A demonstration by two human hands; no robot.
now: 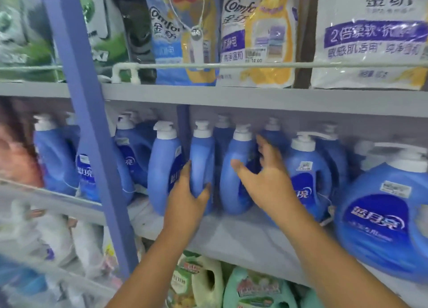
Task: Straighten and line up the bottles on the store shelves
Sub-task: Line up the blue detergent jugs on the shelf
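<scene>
Lining up blue detergent bottles on the middle shelf (243,236), work looking partway through.

Bottles left of the blue post (92,145) are standing unevenly, some turned. The left hand (187,192) is gripping a narrow blue bottle (202,159) low on its body; the right hand (266,178) is reaching, fingers spread wide, touching the neighbouring bottle (236,175). The large bottle (384,215) at right is sitting further forward, seemingly unaligned.
</scene>
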